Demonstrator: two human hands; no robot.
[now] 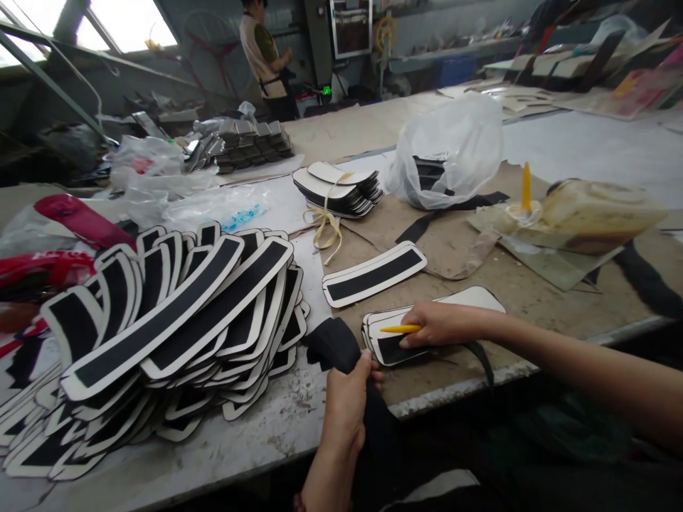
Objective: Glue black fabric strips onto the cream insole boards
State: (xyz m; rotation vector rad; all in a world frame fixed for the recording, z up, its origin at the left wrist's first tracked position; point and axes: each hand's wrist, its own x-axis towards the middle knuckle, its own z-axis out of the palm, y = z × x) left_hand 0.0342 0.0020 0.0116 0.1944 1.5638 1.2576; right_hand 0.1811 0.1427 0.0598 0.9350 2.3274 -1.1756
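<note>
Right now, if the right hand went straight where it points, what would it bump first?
Probably the black strip in the left hand, beyond the yellow stick in the right hand; heights are hard to judge.

The one view comes from the wearer's head, above and behind the fingers, facing forward and steeply enough down to show the tabletop point(299, 419) from above. It is near: the left hand point(346, 398) on the black strip point(334, 341) and the right hand point(442, 323) with the yellow tool point(399, 329) lie below and right of the picture's centre, forearms cut off by its borders. Left of the fingers it takes in the heaped pieces point(176, 320); far beyond them, a standing person point(264, 57). The table's near edge slants up rightward.
</note>
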